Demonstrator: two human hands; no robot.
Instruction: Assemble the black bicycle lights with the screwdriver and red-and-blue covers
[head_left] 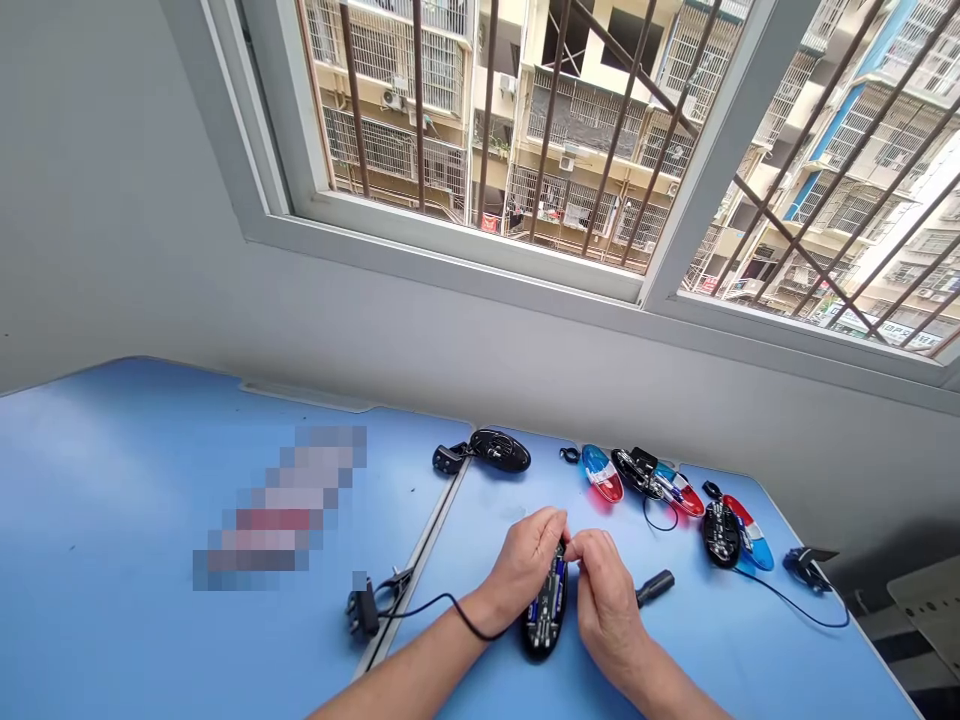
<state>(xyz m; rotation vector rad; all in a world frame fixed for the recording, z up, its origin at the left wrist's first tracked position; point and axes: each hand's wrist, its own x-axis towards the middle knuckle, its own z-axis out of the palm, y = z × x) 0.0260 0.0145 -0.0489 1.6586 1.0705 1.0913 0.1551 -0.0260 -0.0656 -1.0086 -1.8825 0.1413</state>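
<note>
On the blue table lies an open black oval housing (541, 638), with blue batteries (559, 575) and metal contacts showing inside. My left hand (525, 560) is closed at its far end, fingers over the rim and the wrist to the left. From the right, my right hand (604, 580) meets it there in a pinch; whatever sits between its fingertips is too small to make out. A black cable runs from under my left wrist to a small black box with a clamp (365, 608). Beside my right hand lies a black handle (656, 588), its near end hidden.
Along the table's back are a closed black oval unit (501, 451), a blue-and-red cover (602, 474), another black unit (636, 470) and an open housing (721, 533) with its cover (748, 535). A blurred patch (285, 510) covers something at left. A seam crosses the table.
</note>
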